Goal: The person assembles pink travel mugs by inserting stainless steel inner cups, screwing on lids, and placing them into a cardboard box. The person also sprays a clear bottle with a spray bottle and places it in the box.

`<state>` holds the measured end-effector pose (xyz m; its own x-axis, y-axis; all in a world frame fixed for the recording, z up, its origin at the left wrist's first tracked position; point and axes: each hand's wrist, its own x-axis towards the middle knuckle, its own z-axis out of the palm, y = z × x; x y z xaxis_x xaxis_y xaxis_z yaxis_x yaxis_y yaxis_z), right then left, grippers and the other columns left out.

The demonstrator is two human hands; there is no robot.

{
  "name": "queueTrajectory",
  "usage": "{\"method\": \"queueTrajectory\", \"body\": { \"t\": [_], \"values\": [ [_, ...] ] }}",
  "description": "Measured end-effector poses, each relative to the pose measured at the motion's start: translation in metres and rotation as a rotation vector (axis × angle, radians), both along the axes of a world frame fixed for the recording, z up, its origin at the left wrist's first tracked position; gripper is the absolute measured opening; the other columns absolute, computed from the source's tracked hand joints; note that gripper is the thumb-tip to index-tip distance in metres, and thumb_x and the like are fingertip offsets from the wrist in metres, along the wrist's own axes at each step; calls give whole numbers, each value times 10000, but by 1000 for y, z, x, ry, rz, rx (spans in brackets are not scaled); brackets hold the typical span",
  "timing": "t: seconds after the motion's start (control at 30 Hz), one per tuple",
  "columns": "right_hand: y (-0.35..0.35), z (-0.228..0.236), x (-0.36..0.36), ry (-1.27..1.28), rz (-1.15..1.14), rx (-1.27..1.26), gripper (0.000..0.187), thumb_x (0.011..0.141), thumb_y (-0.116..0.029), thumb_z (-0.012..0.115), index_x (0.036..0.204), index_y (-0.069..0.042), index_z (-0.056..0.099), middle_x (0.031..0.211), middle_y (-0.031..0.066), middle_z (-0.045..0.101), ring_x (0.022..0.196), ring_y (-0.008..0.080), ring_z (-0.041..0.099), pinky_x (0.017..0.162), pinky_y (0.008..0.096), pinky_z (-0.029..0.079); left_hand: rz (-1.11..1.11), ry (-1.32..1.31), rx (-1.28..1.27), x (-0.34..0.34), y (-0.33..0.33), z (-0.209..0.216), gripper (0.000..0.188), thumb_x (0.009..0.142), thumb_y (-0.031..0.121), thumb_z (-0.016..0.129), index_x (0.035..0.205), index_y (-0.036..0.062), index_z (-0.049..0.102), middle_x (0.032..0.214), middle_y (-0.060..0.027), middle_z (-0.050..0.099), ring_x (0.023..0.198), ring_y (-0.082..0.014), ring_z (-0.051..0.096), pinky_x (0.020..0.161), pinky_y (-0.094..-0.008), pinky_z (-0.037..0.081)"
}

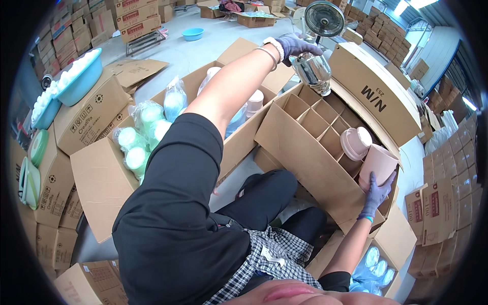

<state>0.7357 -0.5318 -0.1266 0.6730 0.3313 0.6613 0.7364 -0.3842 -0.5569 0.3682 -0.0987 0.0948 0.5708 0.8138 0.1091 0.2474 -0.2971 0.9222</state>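
My left hand [300, 47], in a purple-grey glove, grips the upper end of a shiny silver vessel [312, 73]. The vessel hangs tilted over the far corner of an open carton [300, 147] fitted with cardboard dividers [316, 122]. At the carton's right end, my gloved right hand [377, 195] has its fingers around a pale pink cup [378, 165]. The cup leans at the carton's edge. Beside it, a second pink piece [356, 143] with a stepped round end sits at a divider compartment; its lower part is hidden.
Left of the carton, another open box [234, 157] holds bagged green cups [136, 157] and pink ones. Blue-wrapped cups [373, 272] lie in a box at lower right. A fan [324, 19] stands beyond. Stacked cartons [452, 203] line the right; a blue tub [79, 79] is at left.
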Motion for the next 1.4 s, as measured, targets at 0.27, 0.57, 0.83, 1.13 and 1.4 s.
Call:
{"method": "queueTrajectory", "body": {
  "t": [0.27, 0.57, 0.83, 1.13, 1.4],
  "values": [
    [-15, -8, 68, 299, 90, 315, 549, 917, -323, 899, 1262, 10, 632, 1218, 117, 655, 1066, 192, 636, 932, 342, 561, -3, -261, -176, -8, 8, -21, 847, 740, 606, 926, 1383, 149, 617, 1201, -75, 728, 1059, -255, 722, 805, -537, 629],
    [10, -11, 20, 236, 408, 60, 1100, 766, -209, 895, 1666, -34, 289, 1609, 238, 449, 1451, 352, 485, 1225, 454, 395, -30, -299, -394, -22, 25, -67, 589, 851, 681, 794, 1244, 252, 701, 982, 2, 757, 860, -173, 728, 690, -445, 647],
    [-17, 8, 21, 760, 333, 502, 651, 939, -209, 784, 1478, -47, 456, 1269, 133, 601, 1119, 204, 645, 913, 299, 572, -97, -303, -498, -35, 30, -85, 528, 898, 642, 763, 1291, 296, 703, 1136, 31, 769, 1027, -167, 738, 775, -523, 631],
    [-23, 100, -122, 364, 831, 479, 908, 821, -416, 887, 1530, -16, 484, 1467, 124, 562, 1377, 252, 550, 1172, 413, 447, -423, -489, -549, -51, -73, -99, 629, 1043, 503, 646, 1531, 119, 545, 1351, -99, 723, 1157, -269, 756, 773, -521, 680],
    [-10, 115, -225, -140, 855, 227, 790, 683, -163, 839, 1427, -59, 595, 1315, 176, 570, 1230, 362, 593, 1060, 445, 518, -527, -591, -516, -73, -186, -207, 634, 1096, 378, 623, 1612, 55, 448, 1583, -139, 561, 1440, -276, 569, 1198, -445, 483]
  ]
}}
